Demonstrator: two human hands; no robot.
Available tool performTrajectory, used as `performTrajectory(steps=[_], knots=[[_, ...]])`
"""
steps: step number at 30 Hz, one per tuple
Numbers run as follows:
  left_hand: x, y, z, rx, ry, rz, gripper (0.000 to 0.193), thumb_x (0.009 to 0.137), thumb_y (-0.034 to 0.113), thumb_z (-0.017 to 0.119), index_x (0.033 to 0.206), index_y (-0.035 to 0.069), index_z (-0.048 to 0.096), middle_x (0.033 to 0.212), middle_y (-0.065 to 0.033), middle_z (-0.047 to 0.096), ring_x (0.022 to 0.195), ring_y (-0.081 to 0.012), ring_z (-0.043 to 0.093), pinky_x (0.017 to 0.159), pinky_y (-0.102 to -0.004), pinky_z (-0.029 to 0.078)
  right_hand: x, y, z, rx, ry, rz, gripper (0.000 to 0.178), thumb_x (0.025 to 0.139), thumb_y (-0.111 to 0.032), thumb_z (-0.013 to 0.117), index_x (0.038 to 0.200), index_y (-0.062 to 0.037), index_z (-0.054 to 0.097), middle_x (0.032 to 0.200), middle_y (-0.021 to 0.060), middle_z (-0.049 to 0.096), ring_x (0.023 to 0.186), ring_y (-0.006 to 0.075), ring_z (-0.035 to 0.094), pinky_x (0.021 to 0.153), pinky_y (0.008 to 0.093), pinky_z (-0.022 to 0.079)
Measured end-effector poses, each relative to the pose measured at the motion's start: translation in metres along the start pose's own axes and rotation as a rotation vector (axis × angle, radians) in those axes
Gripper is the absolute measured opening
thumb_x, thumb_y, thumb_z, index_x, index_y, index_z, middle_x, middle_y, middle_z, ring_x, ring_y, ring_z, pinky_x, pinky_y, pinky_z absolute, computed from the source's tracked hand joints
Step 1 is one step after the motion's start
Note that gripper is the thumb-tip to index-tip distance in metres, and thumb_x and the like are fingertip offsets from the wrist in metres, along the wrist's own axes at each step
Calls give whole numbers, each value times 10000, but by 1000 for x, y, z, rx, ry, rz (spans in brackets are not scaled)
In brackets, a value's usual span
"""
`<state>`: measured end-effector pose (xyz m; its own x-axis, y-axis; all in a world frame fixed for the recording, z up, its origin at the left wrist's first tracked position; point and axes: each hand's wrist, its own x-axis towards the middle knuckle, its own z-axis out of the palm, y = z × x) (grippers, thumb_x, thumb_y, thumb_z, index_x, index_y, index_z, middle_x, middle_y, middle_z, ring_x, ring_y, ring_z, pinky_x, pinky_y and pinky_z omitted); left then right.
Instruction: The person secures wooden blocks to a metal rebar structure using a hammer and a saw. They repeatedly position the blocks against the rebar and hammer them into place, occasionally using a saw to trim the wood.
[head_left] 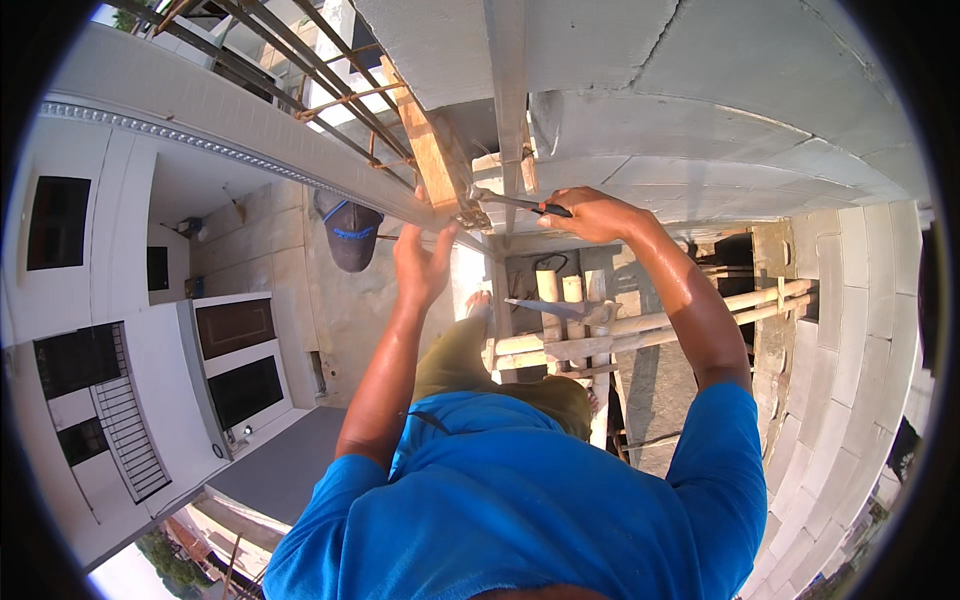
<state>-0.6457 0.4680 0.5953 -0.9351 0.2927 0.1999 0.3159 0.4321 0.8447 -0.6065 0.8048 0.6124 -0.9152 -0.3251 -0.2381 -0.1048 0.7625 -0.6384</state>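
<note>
My right hand (pixel 590 215) is closed round the black handle of a hammer (pixel 507 201). Its metal shaft points left, and its head is by the lower end of a wooden board (pixel 424 135). The board stands on edge between a pale beam and a grey block wall. My left hand (pixel 422 262) is at the board's lower end, with a finger on one side and the thumb on the other. Whether it also holds a nail is too small to tell. A handsaw (pixel 548 308) lies on bamboo poles below my right forearm.
Steel reinforcing bars (pixel 300 75) run along the upper left, beside the long pale beam (pixel 230 130). A dark cap (pixel 352 236) is left of my left hand. Bamboo poles (pixel 660 322) form a scaffold below, with gaps between them. The block wall (pixel 690 130) rises close on the right.
</note>
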Motion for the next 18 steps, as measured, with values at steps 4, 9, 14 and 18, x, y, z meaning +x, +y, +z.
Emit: performTrajectory(steps=[4,9,14,18], knots=[[-8,5,-4,34,42,36,416,1041,135,736,1413,-31,654,1663,-176,491,1439,-264,568,1110,-390,527,-29,-17,48,173,98,71,411,1103,-369,603,1377,-82,708,1324,192,674,1210,404,650,1037,492,514],[-4,6,-9,91,10,61,427,1054,180,729,1433,1,645,1578,-185,582,1332,-247,651,1114,-398,517,-78,9,128,299,117,252,445,1120,-411,565,1390,-83,696,1365,227,645,1275,410,621,1089,470,495],[-39,-6,-10,-56,71,-60,620,1057,183,727,1602,29,474,1440,-221,657,1330,-297,648,1106,-436,519,-176,25,208,429,173,580,545,1079,-491,605,1359,-30,677,1194,261,716,1154,439,671,967,497,520],[-97,-47,-6,123,-69,-150,654,1082,281,692,1651,87,434,1481,-225,638,1320,-346,665,1094,-481,532,-303,62,310,470,256,912,600,1029,-567,658,934,23,706,859,240,720,851,416,710,774,484,538]])
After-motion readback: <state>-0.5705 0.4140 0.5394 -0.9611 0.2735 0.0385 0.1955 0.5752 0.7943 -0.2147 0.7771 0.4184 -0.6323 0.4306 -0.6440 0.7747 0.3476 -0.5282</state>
